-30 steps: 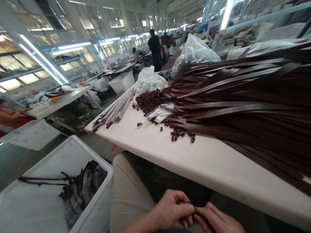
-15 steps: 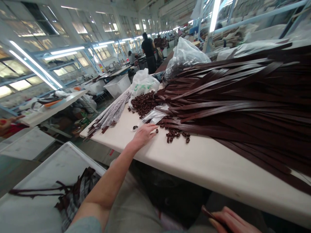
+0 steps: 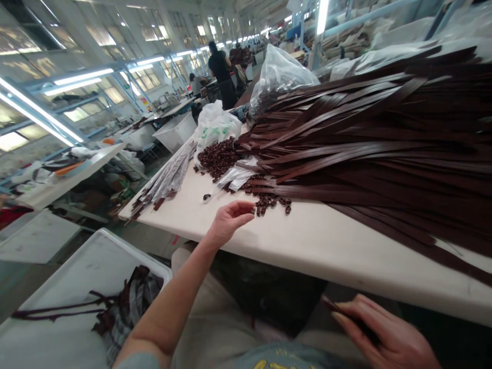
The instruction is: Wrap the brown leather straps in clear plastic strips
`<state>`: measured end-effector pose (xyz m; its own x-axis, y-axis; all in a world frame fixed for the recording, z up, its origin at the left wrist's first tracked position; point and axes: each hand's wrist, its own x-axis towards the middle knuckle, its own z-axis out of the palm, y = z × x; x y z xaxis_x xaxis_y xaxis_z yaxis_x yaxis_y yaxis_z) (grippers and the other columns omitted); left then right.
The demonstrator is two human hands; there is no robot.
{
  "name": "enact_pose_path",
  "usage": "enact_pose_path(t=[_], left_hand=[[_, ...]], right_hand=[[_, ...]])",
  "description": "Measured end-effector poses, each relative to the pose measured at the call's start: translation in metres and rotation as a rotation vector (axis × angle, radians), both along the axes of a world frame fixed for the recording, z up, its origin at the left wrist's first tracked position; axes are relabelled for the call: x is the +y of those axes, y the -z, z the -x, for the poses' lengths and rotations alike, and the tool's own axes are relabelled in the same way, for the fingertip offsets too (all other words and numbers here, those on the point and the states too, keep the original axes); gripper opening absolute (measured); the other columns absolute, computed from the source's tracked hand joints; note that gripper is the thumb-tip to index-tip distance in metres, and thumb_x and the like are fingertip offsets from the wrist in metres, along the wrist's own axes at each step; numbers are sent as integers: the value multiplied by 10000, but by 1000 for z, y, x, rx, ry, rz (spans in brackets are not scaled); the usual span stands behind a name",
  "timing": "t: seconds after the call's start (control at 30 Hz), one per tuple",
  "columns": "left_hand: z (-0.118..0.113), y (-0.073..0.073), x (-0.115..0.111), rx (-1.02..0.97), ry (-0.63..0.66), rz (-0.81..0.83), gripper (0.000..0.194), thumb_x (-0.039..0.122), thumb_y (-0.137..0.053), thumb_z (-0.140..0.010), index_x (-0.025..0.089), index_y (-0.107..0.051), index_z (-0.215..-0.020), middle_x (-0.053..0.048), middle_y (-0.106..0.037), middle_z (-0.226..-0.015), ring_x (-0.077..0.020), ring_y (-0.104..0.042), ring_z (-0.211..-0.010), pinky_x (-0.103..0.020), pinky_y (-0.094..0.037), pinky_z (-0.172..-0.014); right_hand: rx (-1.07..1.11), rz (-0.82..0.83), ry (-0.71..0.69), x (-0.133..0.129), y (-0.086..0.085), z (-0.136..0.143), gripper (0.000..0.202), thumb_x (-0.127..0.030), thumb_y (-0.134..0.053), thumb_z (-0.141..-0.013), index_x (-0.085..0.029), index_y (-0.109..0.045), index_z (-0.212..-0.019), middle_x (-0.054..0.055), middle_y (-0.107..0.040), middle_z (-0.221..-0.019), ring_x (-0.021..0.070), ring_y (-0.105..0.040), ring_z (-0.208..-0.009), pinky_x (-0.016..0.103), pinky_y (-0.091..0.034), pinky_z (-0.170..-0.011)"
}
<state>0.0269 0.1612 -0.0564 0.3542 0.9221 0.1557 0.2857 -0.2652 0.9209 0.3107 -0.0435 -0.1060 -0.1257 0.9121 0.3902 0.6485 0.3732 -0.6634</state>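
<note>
1. Now, the left hand [image 3: 230, 221] is at the loose brown loops [image 3: 271, 201], just off the near-left end of the strap heap [image 3: 369, 154]; thumb and forefinger meet the loops' edge, and whether they pinch one, I can't tell.
2. Right hand [image 3: 384, 328], on the near side of the heap and past the table's [image 3: 307, 241] edge: fingers clamped on a brown strip [image 3: 328, 302].
3. Crumpled plastic [image 3: 240, 174] at the heap's left end, lying between those loops and a bigger loop mound [image 3: 218, 160].
4. White bag [image 3: 217, 123] left of the heap, clear bag [image 3: 282, 72] behind it, wrapped strips [image 3: 169, 177] farther left.
5. Pale, smooth tabletop under the heap; well left of it, a white bin [image 3: 73, 277].
6. Far beyond the heap, a person in black [image 3: 221, 72], tube lights overhead.
</note>
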Motion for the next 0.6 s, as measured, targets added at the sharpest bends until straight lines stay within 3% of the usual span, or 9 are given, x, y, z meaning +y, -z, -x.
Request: enact_pose_path(t=[0.1,0.27,0.4,0.6], left_hand=[[-13,1,-46,-345,-51,248,310,307,-839,-719,198,-761,-998,-43,-774,-904,-138,-698,-831,-242,-544,-796],[-33,7,-100,-552,-114,444,310,315,-900,-642,202,-791,-909,-30,-769,-802,-115,-682,-718,-212,-543,-709],[-46,6,-123,-702,-117,631,302,345,-915,-622,196,-795,-855,-21,-753,-757,-76,-651,-618,-157,-521,-603],[-54,2,-137,-763,-109,879,378,385,-927,-601,172,-787,-879,-28,-732,-741,-62,-636,-564,-135,-516,-544]], right_hand=[[69,10,-20,8,-22,5,165,-323,-573,-974,-240,-716,-973,-25,-628,-674,108,-622,-537,196,-485,-498],[68,-78,-48,20,-43,18,125,-236,-574,-974,-200,-693,-958,-34,-538,-654,96,-509,-506,231,-395,-482],[33,-154,-68,23,-50,31,98,-191,-592,-963,-177,-689,-954,-19,-537,-678,106,-482,-535,256,-353,-504],[-77,-248,-58,23,-58,44,173,-194,-565,-981,-144,-715,-912,18,-601,-687,134,-533,-587,286,-358,-556]])
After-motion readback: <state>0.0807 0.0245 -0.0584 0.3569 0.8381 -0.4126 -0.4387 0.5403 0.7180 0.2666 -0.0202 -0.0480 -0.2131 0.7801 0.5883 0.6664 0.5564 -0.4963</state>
